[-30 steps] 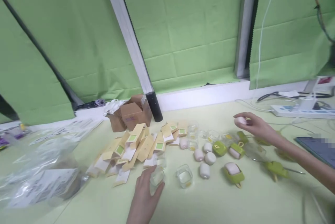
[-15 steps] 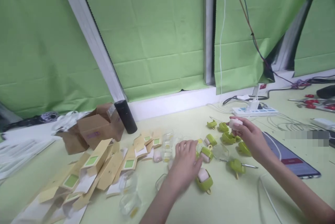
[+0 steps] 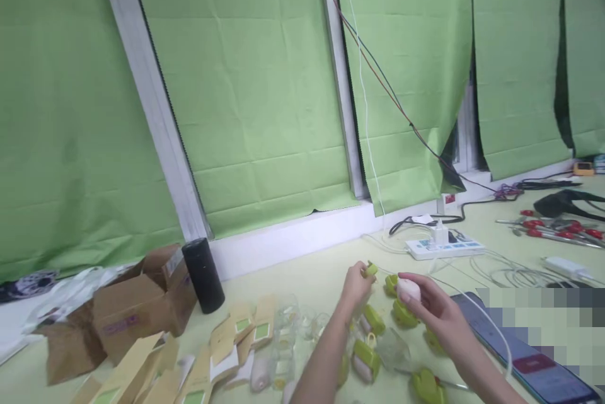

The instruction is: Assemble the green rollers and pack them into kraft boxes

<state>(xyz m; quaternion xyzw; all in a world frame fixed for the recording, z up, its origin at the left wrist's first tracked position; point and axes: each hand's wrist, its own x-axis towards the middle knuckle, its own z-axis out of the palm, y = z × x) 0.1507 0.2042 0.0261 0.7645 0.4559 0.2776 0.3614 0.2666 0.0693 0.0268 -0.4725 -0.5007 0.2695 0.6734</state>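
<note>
My left hand [image 3: 357, 285] pinches a small green cover [image 3: 371, 269] at the far side of the spread of parts. Just to its right, my right hand [image 3: 437, 309] grips a small white rounded case [image 3: 408, 290] between thumb and fingers. Below the hands lie more green covers [image 3: 404, 314], some with a loop. White pieces sit inside a few of them, such as the green-and-white unit [image 3: 365, 361] beneath my left forearm. Clear plastic shells [image 3: 396, 350] lie among them. A thin metal rod [image 3: 454, 385] passes by a green cover [image 3: 428, 386] near the bottom edge.
Opened cardboard packets [image 3: 127, 369] heap up at the lower left, before a brown box [image 3: 132, 311] and a black cylinder [image 3: 203, 275]. On the right are a phone [image 3: 524, 344], a power strip [image 3: 447, 248], loose cables and red-handled tools [image 3: 562, 229].
My left hand has reached away from the middle of the parts and taken hold of a green cover. The white case stays in my right hand. The view has tilted upward.
</note>
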